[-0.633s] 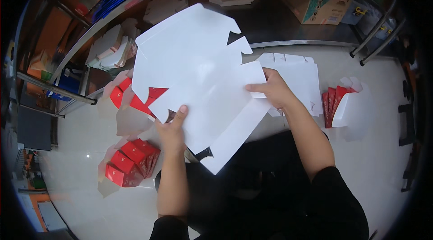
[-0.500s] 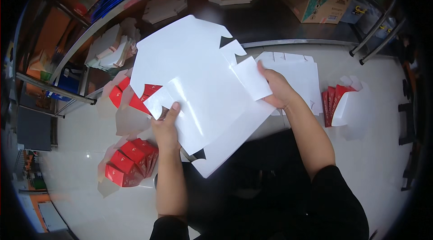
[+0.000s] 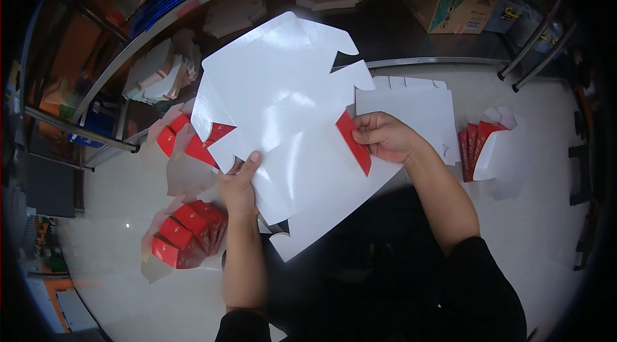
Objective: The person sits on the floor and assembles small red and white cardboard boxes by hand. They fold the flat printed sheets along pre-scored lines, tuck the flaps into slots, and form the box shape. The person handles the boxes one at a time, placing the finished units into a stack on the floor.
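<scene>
A large die-cut cardboard box blank [image 3: 276, 104], glossy white on the side facing me, is held up tilted over my lap. My left hand [image 3: 239, 181] grips its lower left edge, thumb on top of the white face. My right hand [image 3: 385, 138] pinches a side flap [image 3: 353, 143] that is folded inward, its red printed outside showing. The fingers beneath the blank are hidden. Just behind my right hand lies a stack of flat white blanks [image 3: 414, 114].
Folded red-and-white boxes stand nested on the floor at left [image 3: 186, 233] and right [image 3: 479, 149], with more red boxes [image 3: 202, 149] partly behind the blank. A metal shelf [image 3: 437, 59] ahead bears a brown carton [image 3: 459, 8] and white cardboard stacks [image 3: 164, 69].
The right side flap has been folded over inward, turning from its white face to its red one. My right hand has moved slightly left and lower; the blank has shifted slightly right.
</scene>
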Demonstrator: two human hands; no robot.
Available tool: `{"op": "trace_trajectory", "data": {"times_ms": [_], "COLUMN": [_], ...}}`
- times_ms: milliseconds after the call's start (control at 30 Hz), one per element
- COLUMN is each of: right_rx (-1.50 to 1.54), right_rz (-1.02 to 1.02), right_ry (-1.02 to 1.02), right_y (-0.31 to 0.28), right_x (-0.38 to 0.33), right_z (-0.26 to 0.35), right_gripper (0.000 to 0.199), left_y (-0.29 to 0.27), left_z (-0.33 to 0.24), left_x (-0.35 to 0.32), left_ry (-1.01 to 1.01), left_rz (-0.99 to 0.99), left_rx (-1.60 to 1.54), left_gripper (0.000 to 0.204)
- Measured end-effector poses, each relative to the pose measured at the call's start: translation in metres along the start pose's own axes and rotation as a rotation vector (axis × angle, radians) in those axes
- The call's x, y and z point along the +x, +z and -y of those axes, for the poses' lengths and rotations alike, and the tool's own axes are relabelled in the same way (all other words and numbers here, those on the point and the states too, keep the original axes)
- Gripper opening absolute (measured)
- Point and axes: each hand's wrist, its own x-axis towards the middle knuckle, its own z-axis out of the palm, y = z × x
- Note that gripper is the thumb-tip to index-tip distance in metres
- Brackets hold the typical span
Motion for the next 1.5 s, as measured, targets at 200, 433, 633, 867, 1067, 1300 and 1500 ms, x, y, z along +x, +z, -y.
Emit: {"op": "trace_trajectory", "data": {"times_ms": [200,433,633,867,1067,1300,1500], "right_rx": [-0.288,-0.627,-0.922,-0.823,-0.562,-0.914,-1.085], "right_rz": [-0.286,-0.523,-0.737,-0.820,-0.326,-0.180,0.053], "right_ry": [-0.068,-0.280,-0.559,-0.629,-0.463,-0.589,-0.606], "right_y": [0.017,0.016,0.019,0.014,0.004,0.040,0.088], "right_x": [0.004,0.010,0.014,0.018,0.008,-0.001,-0.012], "right_z": [-0.005,-0.010,-0.012,-0.006,-0.021,-0.050,-0.077], "right_gripper": [0.020,0.048,0.057,0.051,0.042,0.065,0.094], "left_y": [0.011,0.016,0.022,0.022,0.007,0.002,0.022], "left_z": [0.002,0.004,0.014,0.016,0.034,0.049,0.072], "left_x": [-0.006,-0.007,-0.012,-0.017,0.008,0.024,0.029], "left_ry": [0.122,0.063,-0.085,-0.203,-0.062,0.230,0.337], "left_rz": [0.068,0.031,0.180,0.404,0.369,0.107,0.113], "left_rx": [0.030,0.108,-0.048,-0.090,0.261,1.049,1.184], "left_gripper": [0.049,0.048,0.059,0.051,0.025,0.036,0.033]}}
